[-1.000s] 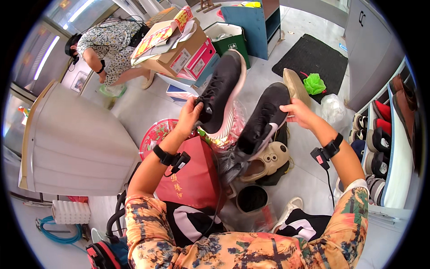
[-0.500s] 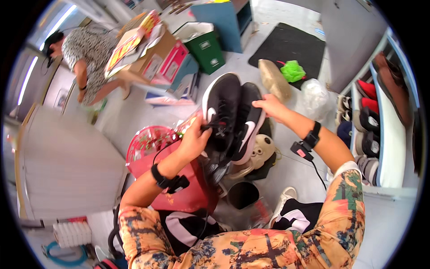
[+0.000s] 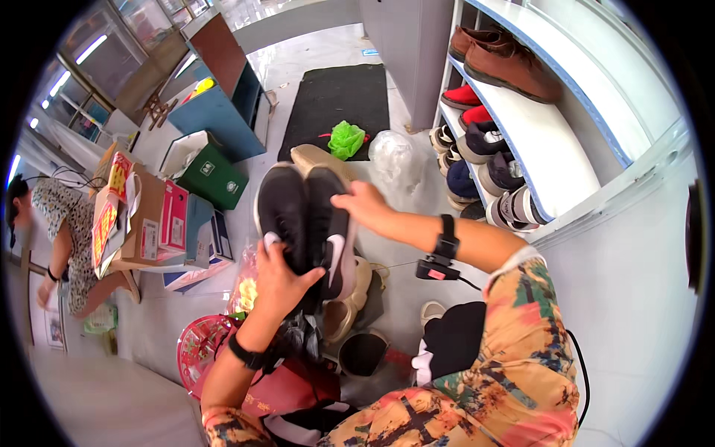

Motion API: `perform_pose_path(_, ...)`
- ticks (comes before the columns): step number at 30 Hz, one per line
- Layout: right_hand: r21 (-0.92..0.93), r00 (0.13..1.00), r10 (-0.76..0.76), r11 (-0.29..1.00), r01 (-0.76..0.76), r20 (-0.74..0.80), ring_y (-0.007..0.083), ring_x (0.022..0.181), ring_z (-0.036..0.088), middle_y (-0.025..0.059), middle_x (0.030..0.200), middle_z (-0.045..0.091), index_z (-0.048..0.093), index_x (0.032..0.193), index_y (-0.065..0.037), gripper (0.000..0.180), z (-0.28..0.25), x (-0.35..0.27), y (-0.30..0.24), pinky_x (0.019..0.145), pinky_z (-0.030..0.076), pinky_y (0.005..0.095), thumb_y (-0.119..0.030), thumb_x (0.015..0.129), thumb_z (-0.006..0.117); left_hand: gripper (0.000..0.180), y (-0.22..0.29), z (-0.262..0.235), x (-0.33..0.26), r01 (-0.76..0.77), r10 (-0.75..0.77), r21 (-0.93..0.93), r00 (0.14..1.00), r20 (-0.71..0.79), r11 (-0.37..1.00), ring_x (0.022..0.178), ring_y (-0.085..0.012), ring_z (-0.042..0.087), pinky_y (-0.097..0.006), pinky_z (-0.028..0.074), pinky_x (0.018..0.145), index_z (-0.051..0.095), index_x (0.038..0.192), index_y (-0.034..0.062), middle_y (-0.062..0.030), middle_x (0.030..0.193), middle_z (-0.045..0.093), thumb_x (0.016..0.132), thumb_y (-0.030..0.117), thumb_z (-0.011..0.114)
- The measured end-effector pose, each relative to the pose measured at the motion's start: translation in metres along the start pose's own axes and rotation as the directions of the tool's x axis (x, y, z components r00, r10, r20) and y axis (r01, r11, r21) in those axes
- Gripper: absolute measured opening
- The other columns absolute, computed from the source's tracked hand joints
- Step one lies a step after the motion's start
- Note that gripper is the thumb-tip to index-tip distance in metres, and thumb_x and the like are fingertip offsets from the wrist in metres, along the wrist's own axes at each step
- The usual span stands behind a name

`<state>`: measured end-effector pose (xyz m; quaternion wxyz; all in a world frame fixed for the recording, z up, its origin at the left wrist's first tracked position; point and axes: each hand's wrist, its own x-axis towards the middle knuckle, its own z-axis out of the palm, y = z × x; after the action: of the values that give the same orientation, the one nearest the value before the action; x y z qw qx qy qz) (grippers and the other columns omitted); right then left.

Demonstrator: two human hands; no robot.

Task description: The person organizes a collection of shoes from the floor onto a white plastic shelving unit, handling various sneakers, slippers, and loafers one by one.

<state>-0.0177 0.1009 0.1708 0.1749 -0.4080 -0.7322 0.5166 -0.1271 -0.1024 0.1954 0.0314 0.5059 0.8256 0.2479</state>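
Note:
A pair of black sneakers with white soles is held up side by side, toes pointing away from me. My left hand [image 3: 279, 287] grips the heel end of the left sneaker [image 3: 281, 201], thumb and fingers closed on it. On the outer side of the right sneaker [image 3: 325, 201], my right hand [image 3: 366, 208] pinches the edge near its middle. Beneath the pair, beige shoes [image 3: 344, 314] are partly hidden. A dark round container [image 3: 363, 354] stands close to them. Under my left forearm lies a red bag [image 3: 298, 387], next to a red patterned basket [image 3: 197, 350].
To the right, a white shoe rack [image 3: 555, 145] holds brown leather shoes [image 3: 514, 67] and several other pairs. Ahead lie a black mat [image 3: 335, 93], a bright green plastic bag [image 3: 347, 139] and a clear plastic bag [image 3: 396, 160]. Cardboard boxes [image 3: 153, 223], a green bin [image 3: 216, 179] and another person [image 3: 67, 223] are leftward.
My view has swung right, bringing more of the shoe rack in. Both hands still hold the sneakers; my left hand now has its thumb spread across the heel end.

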Motion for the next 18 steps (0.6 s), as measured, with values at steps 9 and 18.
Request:
perform_pose_path(9, 0.419, 0.762, -0.077, 0.797, 0.435, -0.643, 0.0074, 0.07, 0.051, 0.0, 0.078, 0.06, 0.063, 0.091, 0.0, 0.023, -0.162, -0.084, 0.022, 0.065, 0.042, 0.0223, -0.02, 0.081, 0.067, 0.043, 0.148, -0.013, 0.111, -0.614, 0.593, -0.177, 0.789, -0.16, 0.769, 0.101, -0.0381, 0.054, -0.04, 0.046, 0.084, 0.053, 0.099, 0.0039, -0.0201, 0.118, 0.049, 0.061, 0.008, 0.072)
perform_pose_path(18, 0.317, 0.394, 0.06, 0.708, 0.63, -0.917, 0.0166, 0.096, 0.052, 0.0102, 0.106, 0.057, 0.051, 0.11, 0.005, 0.041, -0.241, -0.11, 0.019, 0.086, 0.04, 0.0291, -0.027, 0.087, 0.062, 0.035, 0.295, 0.048, 0.234, -0.805, 0.754, -0.085, 0.505, 0.419, 0.587, 0.085, -0.0344, 0.06, -0.039, 0.047, 0.075, 0.057, 0.097, 0.0011, -0.0165, 0.085, 0.063, 0.066, 0.015, 0.063)
